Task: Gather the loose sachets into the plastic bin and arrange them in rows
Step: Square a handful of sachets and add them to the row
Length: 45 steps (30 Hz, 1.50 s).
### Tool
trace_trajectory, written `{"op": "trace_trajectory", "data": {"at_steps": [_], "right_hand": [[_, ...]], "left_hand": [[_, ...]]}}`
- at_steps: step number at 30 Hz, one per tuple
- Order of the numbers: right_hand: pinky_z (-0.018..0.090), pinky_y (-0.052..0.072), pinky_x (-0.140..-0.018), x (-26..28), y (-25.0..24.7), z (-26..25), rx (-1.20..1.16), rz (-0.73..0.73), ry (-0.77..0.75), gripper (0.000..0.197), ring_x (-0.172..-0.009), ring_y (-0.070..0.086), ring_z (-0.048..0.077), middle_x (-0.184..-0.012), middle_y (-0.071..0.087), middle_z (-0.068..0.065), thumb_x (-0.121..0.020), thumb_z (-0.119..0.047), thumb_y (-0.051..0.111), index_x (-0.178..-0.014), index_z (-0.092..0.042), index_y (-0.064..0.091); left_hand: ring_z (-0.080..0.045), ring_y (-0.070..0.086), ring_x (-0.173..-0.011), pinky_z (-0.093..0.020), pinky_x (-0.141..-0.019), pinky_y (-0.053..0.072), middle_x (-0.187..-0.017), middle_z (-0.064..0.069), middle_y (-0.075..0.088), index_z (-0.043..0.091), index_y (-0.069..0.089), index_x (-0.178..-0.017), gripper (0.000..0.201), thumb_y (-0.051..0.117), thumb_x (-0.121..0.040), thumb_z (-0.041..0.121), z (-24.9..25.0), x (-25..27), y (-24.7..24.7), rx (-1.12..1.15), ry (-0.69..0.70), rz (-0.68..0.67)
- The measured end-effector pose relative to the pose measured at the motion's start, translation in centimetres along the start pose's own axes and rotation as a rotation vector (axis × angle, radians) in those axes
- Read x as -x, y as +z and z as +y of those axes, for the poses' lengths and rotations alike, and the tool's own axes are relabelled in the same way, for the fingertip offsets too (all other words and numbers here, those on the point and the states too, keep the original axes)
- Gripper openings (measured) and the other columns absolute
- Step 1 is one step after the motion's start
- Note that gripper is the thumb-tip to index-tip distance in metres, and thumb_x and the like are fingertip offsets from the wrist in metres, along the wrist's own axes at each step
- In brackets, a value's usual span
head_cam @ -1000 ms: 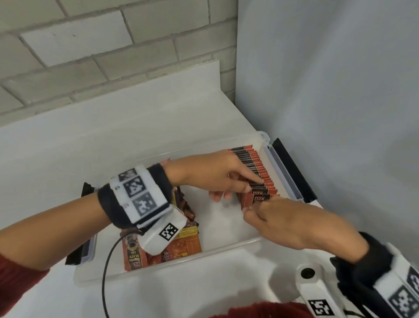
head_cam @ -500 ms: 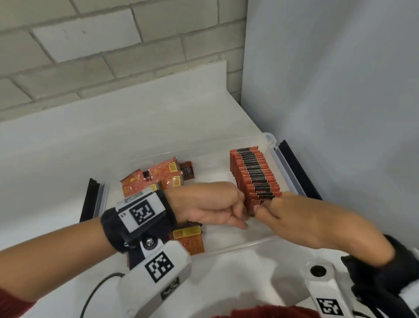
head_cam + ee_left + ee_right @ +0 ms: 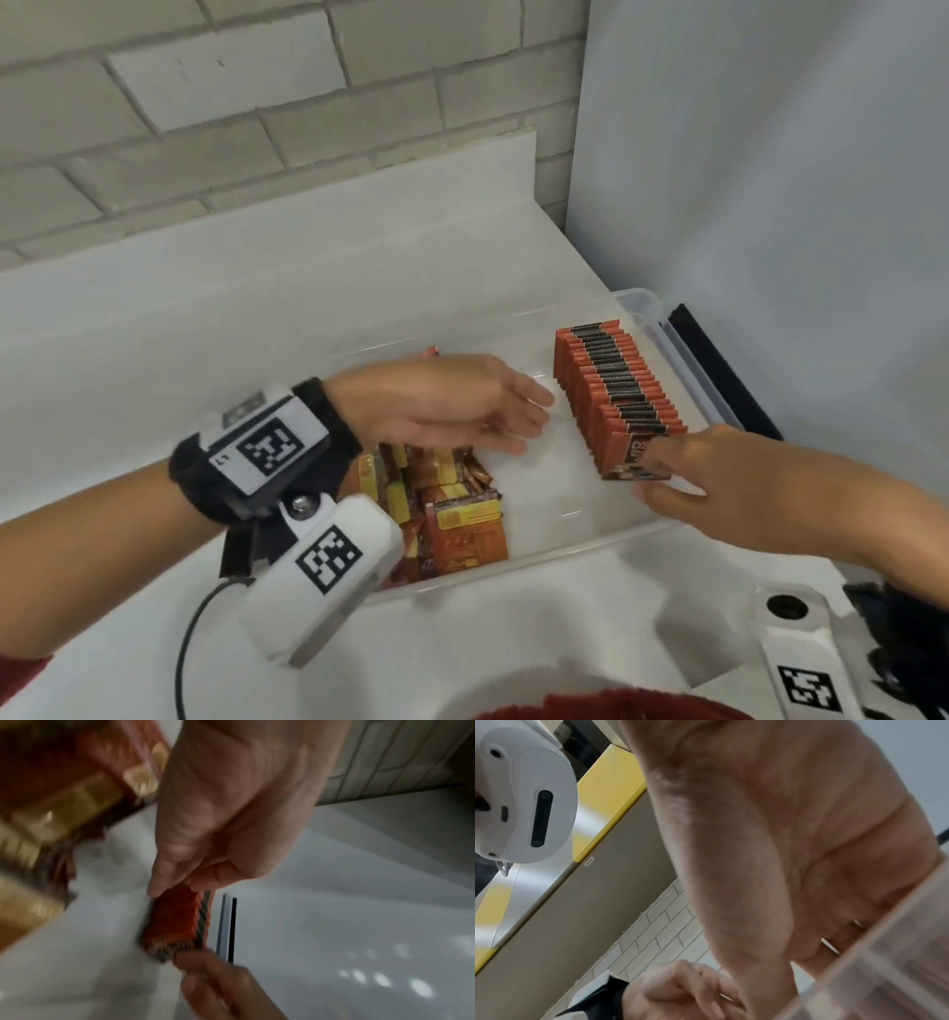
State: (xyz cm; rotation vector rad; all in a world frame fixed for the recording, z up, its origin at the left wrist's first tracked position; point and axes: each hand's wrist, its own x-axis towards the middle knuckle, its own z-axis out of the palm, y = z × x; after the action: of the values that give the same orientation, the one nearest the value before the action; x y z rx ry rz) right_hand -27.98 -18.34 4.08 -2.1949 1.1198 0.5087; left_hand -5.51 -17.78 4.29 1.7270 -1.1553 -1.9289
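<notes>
Clear plastic bin (image 3: 637,303) sits on the white desk (image 3: 257,288), pushed up near the grey side panel.

One row of sachets (image 3: 613,390) stands on edge along the bin's right wall, packed tight, running from the far end toward you. Loose sachets (image 3: 457,524) lie in a jumble at the bin's left end, partly under your left wrist.

Your right hand (image 3: 719,483) is at the near end of the row, fingers on the face of the front sachet, thumb low at its base. It looks like you are bracing the row upright rather than lifting anything; whether the fingers curl round the packet, I cannot tell.

Your left hand (image 3: 452,406) hovers over the bare middle of the bin, fingers relaxed and spread, holding nothing in the head view. The left wrist view is too blurred to add much.

Step in hand, by my reading: the first row is being built and steadied, and the heap is not yet dealt with.

Next move likely calls for your left hand to drop to the heap, pick a sachet, turn it on edge to match the others and slip it in at the front. Keep the right hand bracing, or the row may fan over.
</notes>
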Motion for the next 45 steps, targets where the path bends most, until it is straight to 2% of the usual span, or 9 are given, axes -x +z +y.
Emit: {"op": "trace_trajectory", "data": {"at_steps": [5, 9, 14, 20, 26, 31, 37, 42, 45], "right_hand": [[0.021, 0.049, -0.079, 0.1, -0.1, 0.8, 0.042, -0.030, 0.008, 0.017, -0.091, 0.058, 0.004, -0.100, 0.054, -0.018, -0.097, -0.051, 0.038, -0.095, -0.036, 0.047], [0.026, 0.051, -0.074, -0.1, -0.6, 0.3, 0.062, 0.014, -0.033, 0.031, -0.078, 0.059, 0.008, -0.085, 0.057, -0.012, -0.091, -0.058, 0.039, -0.084, -0.030, 0.052], [0.024, 0.050, -0.084, -2.4, -0.2, -3.4, -0.026, 0.084, -0.209, 0.018, -0.088, 0.055, -0.002, -0.099, 0.056, -0.016, -0.091, -0.051, 0.051, -0.101, -0.036, 0.047], [0.022, 0.041, -0.089, -5.8, 1.6, -7.2, -0.144, 0.179, -0.301, 0.070, -0.098, 0.043, 0.002, -0.125, 0.041, -0.012, -0.092, -0.043, 0.058, -0.147, -0.033, 0.016], [0.026, 0.042, -0.089, -7.0, 2.4, -8.3, -0.143, 0.090, -0.323, 0.085, -0.106, 0.043, 0.009, -0.133, 0.039, -0.004, -0.088, -0.042, 0.065, -0.150, -0.029, 0.009], [0.021, 0.044, -0.065, -7.0, 2.9, -8.2, -0.117, 0.010, -0.286, 0.057, -0.079, 0.050, 0.006, -0.097, 0.045, -0.010, -0.086, -0.025, 0.071, -0.123, -0.028, 0.028], [0.022, 0.042, -0.066, -7.2, 3.1, -7.8, -0.083, 0.041, -0.337, 0.011, -0.082, 0.053, 0.012, -0.091, 0.053, -0.007, -0.088, -0.019, 0.067, -0.095, -0.021, 0.059], [0.027, 0.048, -0.072, -6.7, 2.1, -6.8, -0.256, 0.126, -0.368, 0.007, -0.079, 0.060, 0.012, -0.087, 0.063, -0.004, -0.091, -0.025, 0.061, -0.093, -0.018, 0.060], [0.043, 0.054, -0.078, -6.9, 1.7, -5.5, -0.444, 0.175, -0.366, 0.009, -0.081, 0.067, 0.021, -0.087, 0.070, 0.003, -0.093, -0.028, 0.056, -0.093, -0.019, 0.055]], "left_hand": [[-0.002, 0.059, -0.110, -0.019, -0.093, 0.048, -0.119, 0.012, 0.063, 0.026, 0.062, -0.119, 0.029, 0.051, -0.097, 0.011, 0.4, 3.1, -4.6, -0.548, 0.142, 0.114], [-0.004, 0.060, -0.102, -0.032, -0.092, 0.049, -0.110, 0.018, 0.061, 0.036, 0.059, -0.111, 0.024, 0.066, -0.088, 0.032, -0.6, 5.1, -7.1, -0.856, 0.075, 0.188], [-0.010, 0.058, -0.094, -0.031, -0.084, 0.051, -0.108, 0.005, 0.055, 0.025, 0.043, -0.116, 0.054, 0.079, -0.076, 0.031, -2.1, 5.7, -7.5, -1.026, -0.068, 0.141], [-0.004, 0.047, -0.077, -0.010, -0.063, 0.042, -0.096, 0.013, 0.040, 0.024, 0.035, -0.106, 0.057, 0.082, -0.073, 0.023, -3.5, 4.9, -6.8, -1.055, -0.107, 0.034], [-0.002, 0.039, -0.083, -0.008, -0.061, 0.040, -0.118, 0.007, 0.021, 0.021, 0.027, -0.119, 0.081, 0.087, -0.065, 0.026, -5.0, 4.2, -6.6, -1.184, -0.030, -0.054], [-0.003, 0.029, -0.092, -0.009, -0.060, 0.028, -0.128, 0.000, 0.038, 0.015, 0.034, -0.139, 0.083, 0.079, -0.072, 0.034, -6.6, 3.8, -7.0, -1.268, 0.035, -0.032], [-0.014, 0.052, -0.083, -0.018, -0.057, 0.036, -0.095, 0.004, 0.055, 0.027, 0.055, -0.089, 0.025, 0.076, -0.076, 0.032, -5.9, 3.5, -6.8, -1.309, 0.047, -0.106], [-0.007, 0.062, -0.081, -0.010, -0.064, 0.044, -0.090, 0.006, 0.069, 0.023, 0.070, -0.085, 0.014, 0.079, -0.075, 0.028, -2.4, 4.5, -7.8, -1.184, 0.078, -0.136], [-0.010, 0.067, -0.077, -0.022, -0.070, 0.051, -0.085, 0.004, 0.074, 0.018, 0.070, -0.085, 0.015, 0.078, -0.076, 0.028, -0.4, 5.0, -8.2, -1.103, 0.104, -0.134]]}}
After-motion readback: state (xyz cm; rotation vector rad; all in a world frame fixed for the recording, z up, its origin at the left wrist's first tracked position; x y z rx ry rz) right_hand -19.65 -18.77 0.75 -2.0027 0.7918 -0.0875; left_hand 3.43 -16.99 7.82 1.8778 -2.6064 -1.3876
